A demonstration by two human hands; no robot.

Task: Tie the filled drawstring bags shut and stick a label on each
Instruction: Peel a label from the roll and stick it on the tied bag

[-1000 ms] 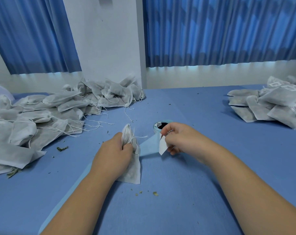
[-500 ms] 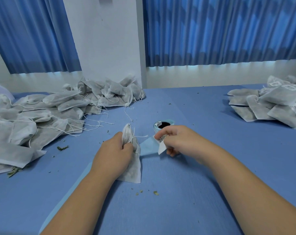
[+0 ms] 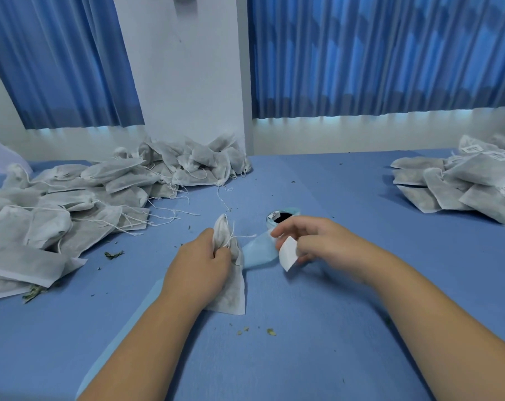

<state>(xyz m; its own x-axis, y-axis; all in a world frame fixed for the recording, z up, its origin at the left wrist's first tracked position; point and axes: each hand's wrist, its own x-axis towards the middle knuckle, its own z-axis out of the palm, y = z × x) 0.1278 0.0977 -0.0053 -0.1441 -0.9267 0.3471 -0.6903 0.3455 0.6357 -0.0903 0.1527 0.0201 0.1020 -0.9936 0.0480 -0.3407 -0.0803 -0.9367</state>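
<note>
My left hand grips the gathered neck of a filled white drawstring bag that lies on the blue table, its string ends sticking out to the right. My right hand pinches a white label between thumb and fingers, just right of the bag. A strip of light blue backing tape runs from the label roll behind my right hand toward the bag.
A large heap of unlabelled drawstring bags with loose strings covers the left of the table. A stack of labelled bags lies at the far right. Herb crumbs dot the cloth. Blue curtains hang behind.
My right hand has drawn the label down and to the right, away from the roll. The left hand and the bag have stayed in place.
</note>
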